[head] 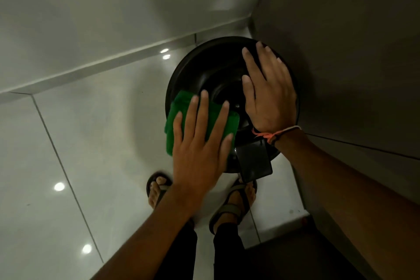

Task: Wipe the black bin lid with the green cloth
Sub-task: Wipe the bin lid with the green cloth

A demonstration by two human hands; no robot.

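A round black bin lid (211,68) with a recessed centre stands in the corner of the room, seen from above. The folded green cloth (179,109) lies on the lid's left side and hangs slightly over its rim. My left hand (200,141) is pressed flat on the cloth, fingers spread. My right hand (268,95) rests flat on the lid's right side, fingers apart, holding nothing. A cord bracelet (275,133) is tied around the right wrist.
The bin's black foot pedal (254,161) sticks out at the front, just above my sandalled feet (236,202). A grey wall or cabinet face (341,52) stands close on the right and a white skirting (113,63) runs behind. Glossy white floor tiles (68,166) extend left.
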